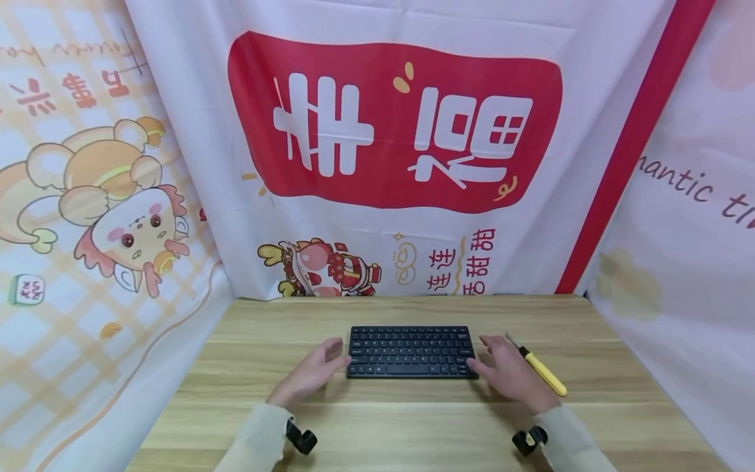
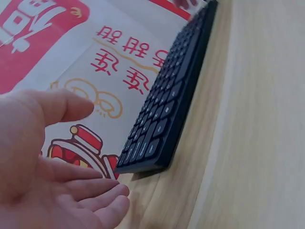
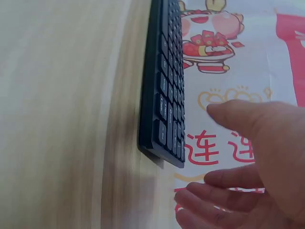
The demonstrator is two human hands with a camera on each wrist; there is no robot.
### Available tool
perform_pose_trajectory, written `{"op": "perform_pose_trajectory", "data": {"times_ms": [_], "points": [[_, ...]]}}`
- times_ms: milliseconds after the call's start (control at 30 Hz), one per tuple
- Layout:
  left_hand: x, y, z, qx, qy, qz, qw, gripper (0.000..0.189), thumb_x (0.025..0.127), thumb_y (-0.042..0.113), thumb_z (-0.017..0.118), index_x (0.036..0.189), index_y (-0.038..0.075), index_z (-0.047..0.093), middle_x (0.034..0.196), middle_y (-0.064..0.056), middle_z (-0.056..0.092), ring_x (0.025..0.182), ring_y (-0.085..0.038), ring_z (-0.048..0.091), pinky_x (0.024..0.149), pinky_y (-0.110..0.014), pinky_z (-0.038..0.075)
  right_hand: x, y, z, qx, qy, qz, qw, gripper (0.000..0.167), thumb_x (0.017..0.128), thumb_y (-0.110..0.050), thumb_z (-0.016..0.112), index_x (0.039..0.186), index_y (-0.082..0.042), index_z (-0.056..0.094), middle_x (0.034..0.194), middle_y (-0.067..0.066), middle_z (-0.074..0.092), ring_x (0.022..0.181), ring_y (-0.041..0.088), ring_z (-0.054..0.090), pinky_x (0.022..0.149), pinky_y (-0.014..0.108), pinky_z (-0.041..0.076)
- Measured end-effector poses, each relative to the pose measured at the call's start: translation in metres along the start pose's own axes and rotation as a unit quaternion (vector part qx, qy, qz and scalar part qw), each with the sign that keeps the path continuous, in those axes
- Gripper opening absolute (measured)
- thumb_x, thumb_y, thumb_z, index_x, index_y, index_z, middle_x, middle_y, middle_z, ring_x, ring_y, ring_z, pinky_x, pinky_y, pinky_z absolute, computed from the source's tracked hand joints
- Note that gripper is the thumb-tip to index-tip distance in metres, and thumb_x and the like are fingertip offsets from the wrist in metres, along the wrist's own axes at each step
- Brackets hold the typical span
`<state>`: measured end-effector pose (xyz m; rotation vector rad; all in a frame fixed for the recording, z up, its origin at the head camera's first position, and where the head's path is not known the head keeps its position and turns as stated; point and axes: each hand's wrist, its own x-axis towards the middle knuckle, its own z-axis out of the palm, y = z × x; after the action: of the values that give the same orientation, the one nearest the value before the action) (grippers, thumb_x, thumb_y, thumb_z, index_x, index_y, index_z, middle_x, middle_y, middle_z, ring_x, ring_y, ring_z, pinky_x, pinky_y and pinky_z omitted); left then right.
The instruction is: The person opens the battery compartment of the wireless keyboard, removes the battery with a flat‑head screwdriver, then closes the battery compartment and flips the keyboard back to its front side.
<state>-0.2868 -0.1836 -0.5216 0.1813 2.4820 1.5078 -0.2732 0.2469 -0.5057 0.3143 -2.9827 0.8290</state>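
Flanking a black keyboard (image 1: 409, 352), left grip (image 1: 314, 372), right grip (image 1: 512, 372), both loosely spread, yellow-handled screwdriver (image 1: 545, 375) beside the right

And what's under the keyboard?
The table is under the keyboard: its wood shows around the edges. The part right beneath is covered, so I can't see if anything small hides there.

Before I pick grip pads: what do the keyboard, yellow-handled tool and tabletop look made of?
Keyboard: likely plastic, matte black; keys and case show no sharp glare.
Yellow-handled tool: handle probably smooth plastic, judging by its even color; shaft likely metal, thin and grey.
Tabletop: wood or wood-look laminate, low sheen; pale grain streaks show, but I can't tell solid from printed.
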Motion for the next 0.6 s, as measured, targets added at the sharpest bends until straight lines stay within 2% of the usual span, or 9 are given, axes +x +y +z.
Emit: {"op": "perform_pose_trajectory", "data": {"times_ms": [67, 167, 267, 500, 600], "points": [[0.005, -0.001, 0.002, -0.046, 0.011, -0.009, 0.9989, 0.076, 0.104, 0.036, 0.066, 0.162, -0.001, 0.034, 0.164, -0.024, 0.043, 0.152, -0.044, 0.043, 0.124, -0.060, 0.037, 0.004, 0.000, 0.001, 0.029, -0.004, 0.024, 0.9993, 0.068, 0.103, -0.036, 0.070, 0.149, 0.009, 0.050, 0.144, 0.030, 0.060, 0.128, 0.042, 0.064, 0.104, 0.056, 0.056], [0.011, -0.002, 0.006, -0.083, 0.031, -0.018, 0.9959, 0.070, 0.103, 0.029, 0.066, 0.158, -0.004, 0.038, 0.158, -0.026, 0.050, 0.146, -0.044, 0.050, 0.122, -0.058, 0.041, 0.011, 0.001, 0.003, 0.065, -0.006, 0.063, 0.9959, 0.064, 0.102, -0.034, 0.071, 0.146, 0.010, 0.054, 0.136, 0.028, 0.066, 0.121, 0.038, 0.068, 0.099, 0.054, 0.059], [0.018, -0.003, 0.008, -0.097, 0.044, -0.028, 0.9939, 0.067, 0.103, 0.026, 0.067, 0.156, -0.006, 0.041, 0.153, -0.026, 0.055, 0.142, -0.042, 0.055, 0.120, -0.057, 0.044, 0.016, 0.004, 0.006, 0.089, -0.003, 0.093, 0.9917, 0.060, 0.102, -0.033, 0.071, 0.141, 0.010, 0.058, 0.130, 0.025, 0.070, 0.118, 0.035, 0.069, 0.096, 0.051, 0.061], [0.031, -0.001, 0.012, -0.101, 0.059, -0.047, 0.9920, 0.062, 0.101, 0.022, 0.069, 0.151, -0.007, 0.047, 0.149, -0.027, 0.058, 0.139, -0.040, 0.058, 0.117, -0.053, 0.048, 0.031, 0.010, 0.008, 0.115, -0.007, 0.129, 0.9850, 0.053, 0.100, -0.037, 0.072, 0.128, 0.008, 0.068, 0.123, 0.024, 0.072, 0.112, 0.034, 0.069, 0.091, 0.049, 0.060], [0.037, 0.000, 0.014, -0.097, 0.066, -0.052, 0.9917, 0.061, 0.099, 0.019, 0.072, 0.149, -0.008, 0.049, 0.147, -0.028, 0.059, 0.138, -0.042, 0.059, 0.116, -0.053, 0.049, 0.039, 0.014, 0.009, 0.129, -0.017, 0.151, 0.9800, 0.050, 0.099, -0.038, 0.073, 0.124, 0.004, 0.071, 0.118, 0.020, 0.074, 0.104, 0.028, 0.068, 0.084, 0.041, 0.059]]}}
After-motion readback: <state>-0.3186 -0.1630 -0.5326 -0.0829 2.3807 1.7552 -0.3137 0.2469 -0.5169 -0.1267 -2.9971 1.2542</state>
